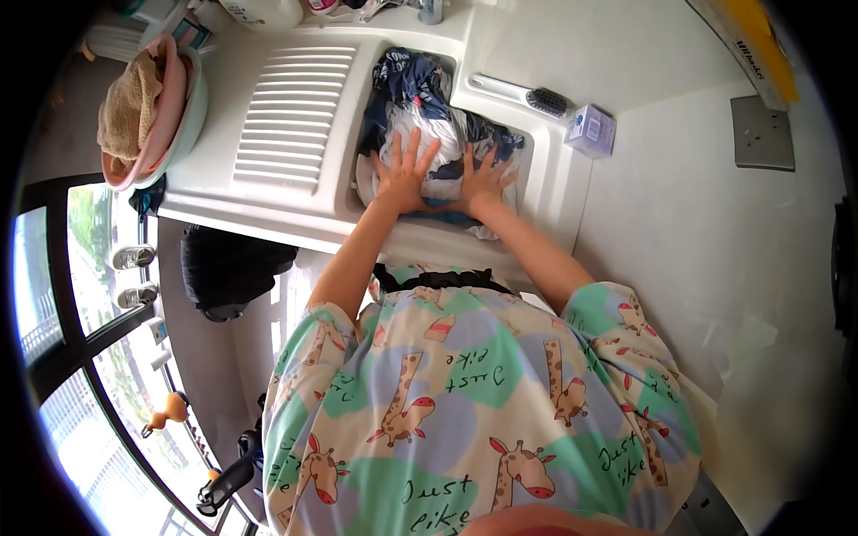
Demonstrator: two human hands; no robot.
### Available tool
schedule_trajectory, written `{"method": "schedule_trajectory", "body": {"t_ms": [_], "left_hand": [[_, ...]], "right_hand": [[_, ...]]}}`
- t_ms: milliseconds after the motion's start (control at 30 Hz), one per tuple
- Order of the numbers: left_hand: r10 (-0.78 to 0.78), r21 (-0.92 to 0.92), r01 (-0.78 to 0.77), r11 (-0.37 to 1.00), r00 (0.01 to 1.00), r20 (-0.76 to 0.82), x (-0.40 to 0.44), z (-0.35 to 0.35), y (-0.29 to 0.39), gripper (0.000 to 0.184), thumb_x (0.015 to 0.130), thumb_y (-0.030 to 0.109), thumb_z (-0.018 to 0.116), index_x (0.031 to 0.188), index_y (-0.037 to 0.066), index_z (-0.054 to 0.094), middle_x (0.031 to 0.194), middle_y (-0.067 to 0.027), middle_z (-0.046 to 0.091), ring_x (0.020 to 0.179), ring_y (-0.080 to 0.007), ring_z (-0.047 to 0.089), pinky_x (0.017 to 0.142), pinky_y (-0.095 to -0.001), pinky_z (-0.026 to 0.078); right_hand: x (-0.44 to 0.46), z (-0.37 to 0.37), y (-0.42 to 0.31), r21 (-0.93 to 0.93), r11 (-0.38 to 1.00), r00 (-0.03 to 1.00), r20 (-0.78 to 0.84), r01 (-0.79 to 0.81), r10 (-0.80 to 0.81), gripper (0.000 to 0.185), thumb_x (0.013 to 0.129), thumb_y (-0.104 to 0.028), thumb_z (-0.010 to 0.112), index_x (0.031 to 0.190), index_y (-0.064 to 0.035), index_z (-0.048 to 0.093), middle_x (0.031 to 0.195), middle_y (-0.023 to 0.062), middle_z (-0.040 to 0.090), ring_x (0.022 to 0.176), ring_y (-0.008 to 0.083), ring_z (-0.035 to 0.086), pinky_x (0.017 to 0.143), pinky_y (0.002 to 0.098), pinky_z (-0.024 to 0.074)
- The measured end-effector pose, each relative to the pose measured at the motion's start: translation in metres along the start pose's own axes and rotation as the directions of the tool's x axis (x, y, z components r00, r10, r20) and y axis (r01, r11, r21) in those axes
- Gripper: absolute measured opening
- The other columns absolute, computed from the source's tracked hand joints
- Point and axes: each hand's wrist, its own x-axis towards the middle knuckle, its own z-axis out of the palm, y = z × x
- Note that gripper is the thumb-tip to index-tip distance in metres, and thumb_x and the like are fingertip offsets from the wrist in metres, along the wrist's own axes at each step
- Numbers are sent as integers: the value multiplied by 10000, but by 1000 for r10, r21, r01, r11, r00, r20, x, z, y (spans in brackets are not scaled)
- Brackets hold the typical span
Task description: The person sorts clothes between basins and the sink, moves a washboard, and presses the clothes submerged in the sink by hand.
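Observation:
A pile of dark blue and white clothes fills the white sink basin. My left hand lies on the white cloth at the left of the pile, fingers spread. Beside it, my right hand presses on the clothes with its fingers apart too. Both palms face down, and the thumbs point toward each other near the basin's front edge. Neither hand grips any cloth that I can see. Whatever lies under the top layer is hidden.
Left of the basin is a ridged washboard. A pink basin holding a beige towel stands at the far left. A brush and a purple box sit on the right ledge. Bottles stand at the back.

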Motion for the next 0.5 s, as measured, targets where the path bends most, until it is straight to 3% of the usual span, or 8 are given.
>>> {"method": "schedule_trajectory", "body": {"t_ms": [167,500], "left_hand": [[23,-23,-24,999,999,-26,-1,2,-2,1531,464,670,926,1659,358,20,1730,-143,-55,1561,-490,-19,1074,-853,178],[5,-24,-5,1000,1000,13,0,-1,-1,1525,472,682,920,1655,379,7,1732,-128,-66,1569,-466,-31,1092,-842,167]], "right_hand": [[0,5,1,24,1000,1000,-17,8,-8,1568,512,-783,859,1666,-219,-40,1663,350,-84,1447,709,-49,1083,852,40],[1,4,1,24,1000,1000,4,-3,3,1577,509,-780,863,1663,-239,-65,1667,340,-97,1453,700,-62,1092,844,35]]}}
